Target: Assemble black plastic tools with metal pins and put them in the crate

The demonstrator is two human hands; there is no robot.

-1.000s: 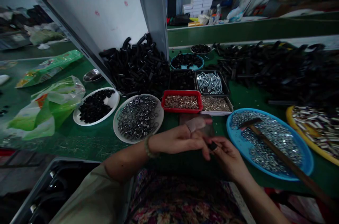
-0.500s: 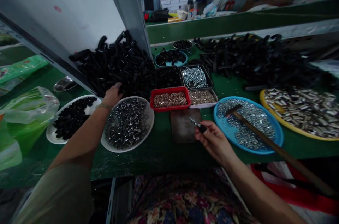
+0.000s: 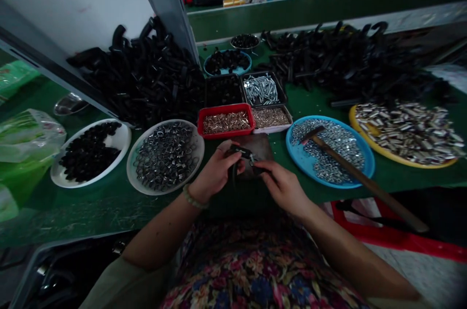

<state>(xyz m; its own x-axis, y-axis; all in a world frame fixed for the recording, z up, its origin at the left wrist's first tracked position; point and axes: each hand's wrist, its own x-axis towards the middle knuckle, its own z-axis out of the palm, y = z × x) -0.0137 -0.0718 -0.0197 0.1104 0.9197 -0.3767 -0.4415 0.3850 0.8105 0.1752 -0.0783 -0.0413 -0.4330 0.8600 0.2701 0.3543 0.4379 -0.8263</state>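
Observation:
My left hand (image 3: 215,172) and my right hand (image 3: 280,183) meet over a dark metal plate (image 3: 260,146) at the near edge of the green table. The left hand's fingers are curled round a black curved part (image 3: 235,165). The right hand pinches a small dark piece with a metal tip (image 3: 251,159) against that part. Just left of the hands stands a white plate of metal rings (image 3: 166,155). A red tray of small brass-coloured pieces (image 3: 225,121) lies right behind them.
A hammer (image 3: 357,177) lies across a blue plate of shiny washers (image 3: 330,151). A yellow plate of metal sleeves (image 3: 404,131) sits at the right, a white plate of black caps (image 3: 89,151) at the left. Heaps of black parts (image 3: 146,75) fill the back; a red bin (image 3: 394,236) stands below right.
My left hand came back from the black heap with a black part and joined the right hand over the metal plate. The view tilted down.

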